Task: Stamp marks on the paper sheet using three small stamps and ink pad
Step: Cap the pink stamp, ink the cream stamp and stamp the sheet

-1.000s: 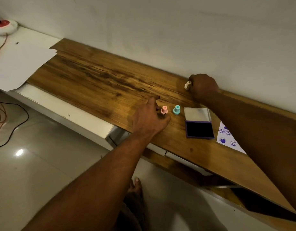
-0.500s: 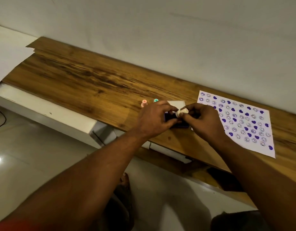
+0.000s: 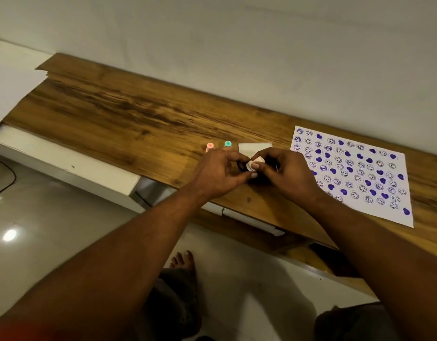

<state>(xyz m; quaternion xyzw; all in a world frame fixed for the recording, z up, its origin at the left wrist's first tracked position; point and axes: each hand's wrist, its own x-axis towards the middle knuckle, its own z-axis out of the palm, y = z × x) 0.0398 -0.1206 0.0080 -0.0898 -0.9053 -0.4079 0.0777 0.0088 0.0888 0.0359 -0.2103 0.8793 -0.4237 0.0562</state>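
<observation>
A small white stamp (image 3: pixel 253 164) is pinched between the fingertips of my left hand (image 3: pixel 219 172) and my right hand (image 3: pixel 286 173), just above the ink pad. The ink pad's open pale lid (image 3: pixel 255 148) shows behind my fingers; its dark pad is mostly hidden under my hands. A pink stamp (image 3: pixel 209 146) and a teal stamp (image 3: pixel 227 143) stand upright on the wood, just left of the lid. The white paper sheet (image 3: pixel 352 168) lies to the right, covered with several purple smiley and heart marks.
The wooden tabletop (image 3: pixel 128 119) runs along a white wall. A white surface with paper (image 3: pixel 8 80) adjoins it at the far left. A cable (image 3: pixel 5 178) lies on the tiled floor below, and my foot (image 3: pixel 183 262) shows under the table edge.
My right hand brought the white stamp from the wall side to above the ink pad, and my left hand left the pink stamp to join it. The view shifted right, revealing the whole sheet.
</observation>
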